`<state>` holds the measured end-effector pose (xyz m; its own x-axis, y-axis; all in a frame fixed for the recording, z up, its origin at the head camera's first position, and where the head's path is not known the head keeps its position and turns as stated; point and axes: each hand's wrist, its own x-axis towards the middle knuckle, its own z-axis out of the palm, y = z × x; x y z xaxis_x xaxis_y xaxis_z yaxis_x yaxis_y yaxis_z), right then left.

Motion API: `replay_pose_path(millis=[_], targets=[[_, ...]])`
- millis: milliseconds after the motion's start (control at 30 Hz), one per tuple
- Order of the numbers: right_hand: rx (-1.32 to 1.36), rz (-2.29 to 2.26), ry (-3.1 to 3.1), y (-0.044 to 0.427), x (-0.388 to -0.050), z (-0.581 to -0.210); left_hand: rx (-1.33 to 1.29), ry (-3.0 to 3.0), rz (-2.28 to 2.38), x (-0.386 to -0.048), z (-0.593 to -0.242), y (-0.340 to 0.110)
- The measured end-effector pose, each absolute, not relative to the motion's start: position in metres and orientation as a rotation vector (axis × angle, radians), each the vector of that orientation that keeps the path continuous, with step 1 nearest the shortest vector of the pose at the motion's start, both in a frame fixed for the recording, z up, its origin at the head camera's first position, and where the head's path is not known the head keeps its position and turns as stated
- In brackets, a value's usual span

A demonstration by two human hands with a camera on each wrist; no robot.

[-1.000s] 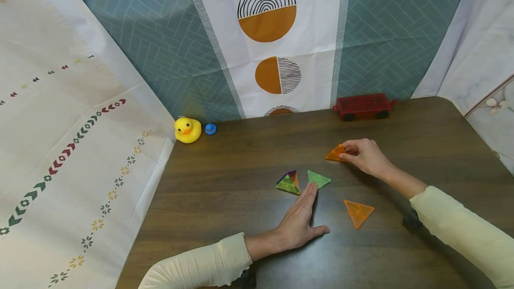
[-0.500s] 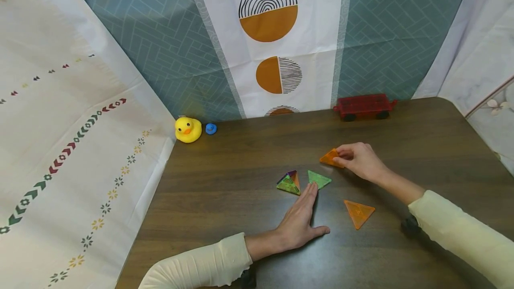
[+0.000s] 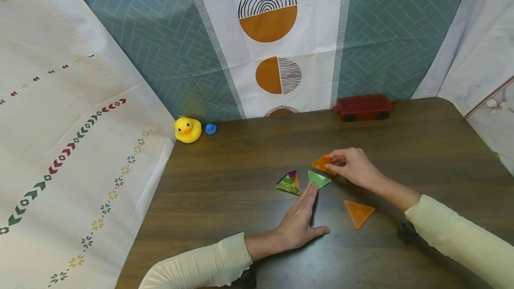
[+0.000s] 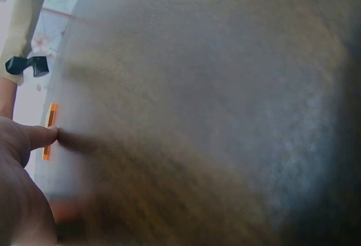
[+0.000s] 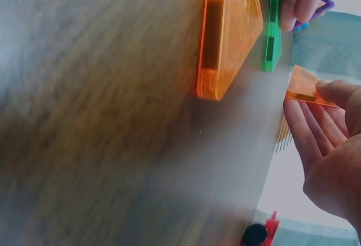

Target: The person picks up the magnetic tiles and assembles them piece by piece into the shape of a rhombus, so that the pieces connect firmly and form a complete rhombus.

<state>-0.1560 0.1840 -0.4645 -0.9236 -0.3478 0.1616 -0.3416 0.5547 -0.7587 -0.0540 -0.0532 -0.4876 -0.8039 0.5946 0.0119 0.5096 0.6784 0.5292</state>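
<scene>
My right hand [image 3: 357, 168] pinches an orange triangular tile [image 3: 322, 163] between thumb and fingers, just behind a green triangular tile [image 3: 320, 179] on the table. In the right wrist view the held orange tile [image 5: 304, 85] is tilted, thumb on one side and fingers on the other. My left hand [image 3: 298, 225] rests flat with straight fingers, its fingertips touching the green tile's near edge. Left of that tile stands a small pyramid [image 3: 289, 183] of green, purple and orange triangles. A second orange triangular tile [image 3: 358, 213] lies flat between my forearms.
A red toy wagon [image 3: 363, 106] stands at the table's back right edge. A yellow rubber duck [image 3: 188, 130] and a small blue duck [image 3: 210, 129] sit at the back left corner. Fabric hangs behind the wooden table [image 3: 225, 159] and on both sides.
My right hand has moved left and slightly toward me with the orange tile, nearer the green one. The left hand and the other pieces have stayed in place.
</scene>
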Motion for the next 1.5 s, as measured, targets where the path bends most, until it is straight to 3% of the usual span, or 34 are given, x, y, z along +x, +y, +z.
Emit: replay_pose_path(millis=[1500], targets=[[-0.715,-1.284,2.797,0.169,-0.146,-0.473,0.882,2.717,0.791,-0.054,-0.486,-0.053]])
